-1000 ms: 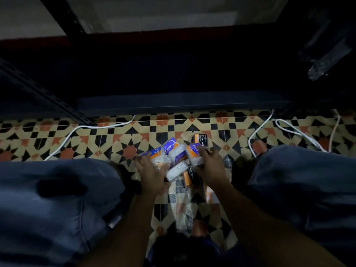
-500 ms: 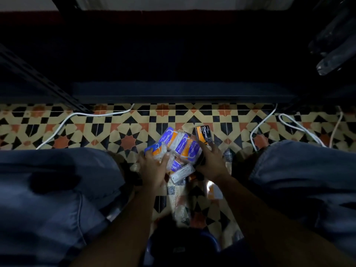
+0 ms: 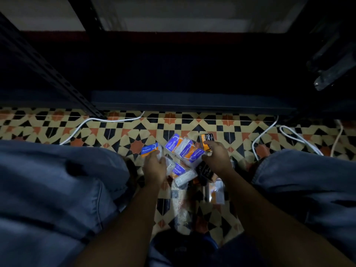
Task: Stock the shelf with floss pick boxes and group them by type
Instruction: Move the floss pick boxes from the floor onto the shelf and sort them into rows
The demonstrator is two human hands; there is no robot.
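Dimly, left hand (image 3: 155, 166) grips Round box (image 3: 149, 150); right hand (image 3: 216, 157) clutches half-hidden Charcoal box (image 3: 206, 140).

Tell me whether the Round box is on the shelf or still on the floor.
On the floor: the Round box lies on the patterned tiles, left hand on it.

patterned tile floor (image 3: 86, 132) | floss pick boxes (image 3: 185, 151) heaped centre | white cables (image 3: 107, 119) near shelf (image 3: 192, 103)

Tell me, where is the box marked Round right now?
In the head view the Round box sits at the left edge of the pile on the tiled floor, under the left hand's fingertips, just left of the Smooth boxes.
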